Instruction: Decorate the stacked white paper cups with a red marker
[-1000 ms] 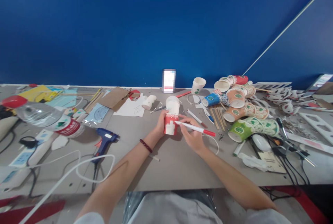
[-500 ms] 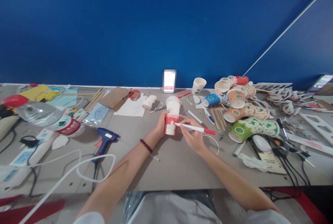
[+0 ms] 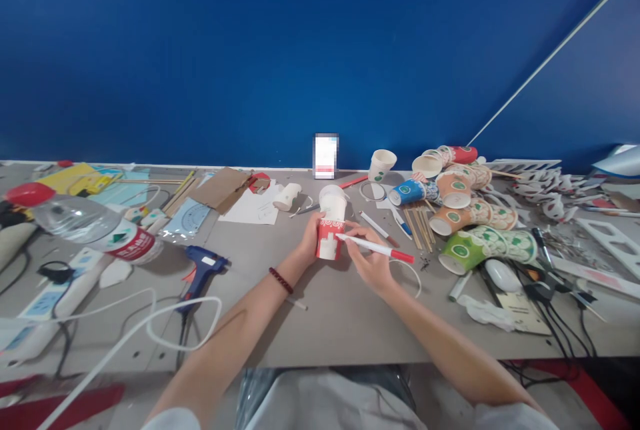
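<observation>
A red and white paper cup (image 3: pixel 329 243) stands upright at the middle of the table, with white cups stacked above it. My left hand (image 3: pixel 309 241) is wrapped round its left side, the fingers partly hidden behind it. In my right hand (image 3: pixel 369 263) is a white marker with a red end (image 3: pixel 377 247), held like a pen. The marker's left tip points at the cup's red front; whether it touches cannot be made out. Some fingertips of my right hand rest by the cup's upper right edge.
A blue glue gun (image 3: pixel 203 273) and a large plastic bottle (image 3: pixel 90 227) lie to the left. Stacked paper cups (image 3: pixel 463 250), wooden sticks (image 3: pixel 419 229) and cables lie to the right. A lit phone (image 3: pixel 326 155) leans on the blue wall behind.
The marker and both hands have barely moved. At the far right edge, a pale, shiny object has come further into view.
</observation>
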A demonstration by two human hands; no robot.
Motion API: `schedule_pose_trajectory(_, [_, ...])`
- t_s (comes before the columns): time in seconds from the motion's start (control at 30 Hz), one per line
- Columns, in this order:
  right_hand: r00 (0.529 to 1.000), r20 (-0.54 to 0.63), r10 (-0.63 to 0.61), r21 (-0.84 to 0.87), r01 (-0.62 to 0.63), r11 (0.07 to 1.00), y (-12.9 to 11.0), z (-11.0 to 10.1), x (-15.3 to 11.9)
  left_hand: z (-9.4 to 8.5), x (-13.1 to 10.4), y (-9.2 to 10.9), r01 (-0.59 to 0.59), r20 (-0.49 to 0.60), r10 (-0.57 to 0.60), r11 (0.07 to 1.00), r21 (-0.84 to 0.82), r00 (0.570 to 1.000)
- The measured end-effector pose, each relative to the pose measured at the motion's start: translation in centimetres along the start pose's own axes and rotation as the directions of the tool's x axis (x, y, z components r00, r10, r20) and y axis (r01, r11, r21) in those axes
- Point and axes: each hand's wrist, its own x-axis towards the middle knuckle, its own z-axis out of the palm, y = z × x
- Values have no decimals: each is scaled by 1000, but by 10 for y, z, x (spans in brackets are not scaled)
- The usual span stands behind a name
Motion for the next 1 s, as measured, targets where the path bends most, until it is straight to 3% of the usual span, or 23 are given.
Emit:
schedule_pose_trajectory(0.7, [1000, 11, -3, -20, 4, 1000, 0, 0, 0, -2, 2, -2, -7, 25, 7, 1000, 1, 1000])
schedule_pose_trajectory(0.83, [999, 42, -30, 8, 29, 1000, 0, 0, 0, 0, 1, -1, -5, -18, 5, 1000, -9, 1000])
schedule_pose_trajectory(1.0, [1000, 5, 6, -18, -5, 1000, -1, 1, 0, 0, 0, 0, -6, 10, 6, 1000, -14, 1000])
